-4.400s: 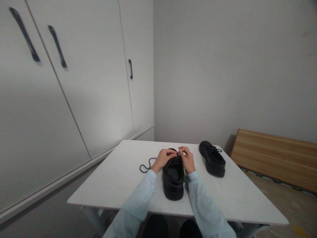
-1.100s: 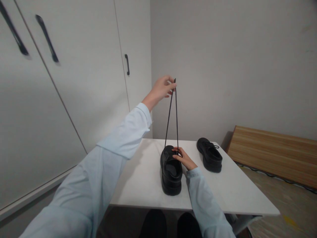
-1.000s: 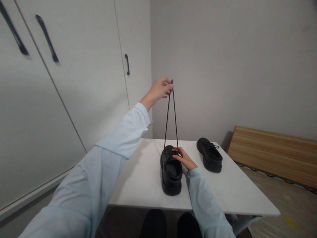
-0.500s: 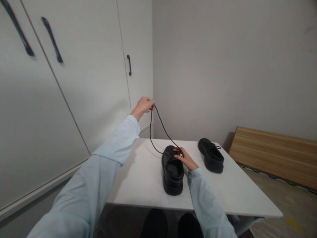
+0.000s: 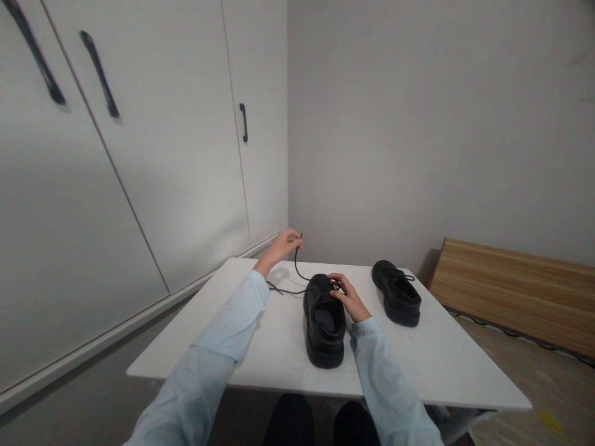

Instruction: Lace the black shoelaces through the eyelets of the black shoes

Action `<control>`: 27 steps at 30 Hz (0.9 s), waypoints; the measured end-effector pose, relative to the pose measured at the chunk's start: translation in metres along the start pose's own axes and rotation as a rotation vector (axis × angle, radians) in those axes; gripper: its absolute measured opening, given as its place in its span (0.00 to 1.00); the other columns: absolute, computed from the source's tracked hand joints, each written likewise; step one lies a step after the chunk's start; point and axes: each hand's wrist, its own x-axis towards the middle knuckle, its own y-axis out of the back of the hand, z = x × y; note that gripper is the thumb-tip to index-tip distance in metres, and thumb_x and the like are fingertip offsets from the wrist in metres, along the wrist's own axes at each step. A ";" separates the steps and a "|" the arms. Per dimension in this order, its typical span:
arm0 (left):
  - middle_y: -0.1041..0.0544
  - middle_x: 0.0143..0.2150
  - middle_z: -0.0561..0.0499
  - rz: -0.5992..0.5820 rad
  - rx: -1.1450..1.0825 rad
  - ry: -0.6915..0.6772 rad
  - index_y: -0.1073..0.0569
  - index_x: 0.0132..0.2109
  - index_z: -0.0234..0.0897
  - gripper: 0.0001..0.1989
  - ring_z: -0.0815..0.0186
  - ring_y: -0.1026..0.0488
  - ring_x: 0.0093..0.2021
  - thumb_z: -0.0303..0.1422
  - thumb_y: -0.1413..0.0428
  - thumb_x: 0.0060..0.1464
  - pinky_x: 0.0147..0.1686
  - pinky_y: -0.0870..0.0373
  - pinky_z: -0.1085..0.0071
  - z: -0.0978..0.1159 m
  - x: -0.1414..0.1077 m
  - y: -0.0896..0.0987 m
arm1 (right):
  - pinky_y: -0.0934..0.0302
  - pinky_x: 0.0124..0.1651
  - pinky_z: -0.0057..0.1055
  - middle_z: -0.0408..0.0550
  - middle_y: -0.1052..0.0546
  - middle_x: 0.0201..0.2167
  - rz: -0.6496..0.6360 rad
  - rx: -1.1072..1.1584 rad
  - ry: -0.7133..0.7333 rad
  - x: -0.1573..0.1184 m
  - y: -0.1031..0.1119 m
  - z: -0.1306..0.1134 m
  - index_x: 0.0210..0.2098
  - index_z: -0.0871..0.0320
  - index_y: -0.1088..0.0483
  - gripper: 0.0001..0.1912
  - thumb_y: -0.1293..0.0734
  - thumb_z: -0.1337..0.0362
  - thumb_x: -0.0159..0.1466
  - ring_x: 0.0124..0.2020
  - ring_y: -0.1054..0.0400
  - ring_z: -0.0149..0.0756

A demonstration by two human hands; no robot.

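A black lace-up shoe (image 5: pixel 326 350) stands on the white table with its heel toward me. My left hand (image 5: pixel 282 244) is raised beyond it on the left, pinching a black shoelace (image 5: pixel 297 263) near its tip. From there the lace curves down to the front of the shoe. A second stretch of lace lies on the table to the shoe's left, running partly behind my left sleeve. At the shoe's right side, my right hand (image 5: pixel 349 297) has its curled fingers and thumb around the lacing edge. What exactly its fingertips pinch is too small to see.
Another black shoe (image 5: pixel 400 297), with its lace tied, stands at the right back of the white table (image 5: pixel 441 371). White cabinets (image 5: pixel 176 155) with dark handles line the left. A grey wall rises behind, and a wood-grain board (image 5: pixel 511 291) leans at the right.
My left hand has come down and slightly right, still pinching a lace. The raised loop is gone, and one lace stretch now lies on the table. My right hand stays at the shoe.
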 end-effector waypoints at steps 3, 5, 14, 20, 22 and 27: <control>0.25 0.27 0.51 -0.103 0.001 -0.059 0.28 0.35 0.36 0.10 0.65 0.29 0.30 0.38 0.43 0.48 0.33 0.35 0.71 -0.024 -0.022 -0.020 | 0.51 0.62 0.43 0.46 0.27 0.47 -0.005 -0.078 0.061 0.001 -0.001 -0.003 0.37 0.50 0.25 0.12 0.34 0.64 0.53 0.56 0.40 0.47; 0.26 0.28 0.52 -0.123 -0.015 -0.071 0.27 0.35 0.35 0.11 0.66 0.30 0.30 0.39 0.44 0.49 0.33 0.36 0.72 -0.037 -0.037 -0.031 | 0.53 0.63 0.42 0.47 0.27 0.47 -0.002 -0.120 0.069 0.003 -0.002 -0.003 0.34 0.52 0.23 0.11 0.36 0.64 0.53 0.58 0.42 0.46; 0.25 0.34 0.50 -0.106 0.065 -0.128 0.24 0.36 0.36 0.09 0.67 0.31 0.34 0.37 0.44 0.53 0.36 0.37 0.72 -0.066 -0.075 -0.049 | 0.52 0.63 0.39 0.50 0.27 0.45 -0.017 -0.161 0.049 0.004 -0.004 0.001 0.31 0.53 0.21 0.12 0.37 0.60 0.57 0.58 0.41 0.45; 0.26 0.33 0.49 -0.125 0.191 -0.205 0.22 0.36 0.37 0.08 0.66 0.31 0.35 0.34 0.45 0.55 0.36 0.38 0.72 -0.068 -0.082 -0.044 | 0.51 0.62 0.38 0.50 0.30 0.49 -0.007 -0.200 0.043 0.002 -0.006 0.002 0.33 0.54 0.22 0.11 0.36 0.60 0.57 0.59 0.41 0.43; 0.26 0.33 0.49 -0.149 0.222 -0.216 0.22 0.36 0.37 0.08 0.65 0.30 0.35 0.34 0.44 0.55 0.36 0.38 0.72 -0.067 -0.083 -0.043 | 0.50 0.62 0.38 0.50 0.31 0.49 -0.012 -0.216 0.043 0.001 -0.007 0.001 0.33 0.54 0.22 0.10 0.35 0.60 0.57 0.59 0.41 0.43; 0.25 0.34 0.48 -0.186 0.255 -0.229 0.21 0.37 0.37 0.08 0.64 0.29 0.36 0.35 0.43 0.55 0.37 0.36 0.72 -0.068 -0.084 -0.046 | 0.49 0.61 0.40 0.51 0.32 0.50 -0.020 -0.260 0.030 0.000 -0.007 -0.005 0.33 0.54 0.23 0.08 0.34 0.63 0.55 0.58 0.41 0.43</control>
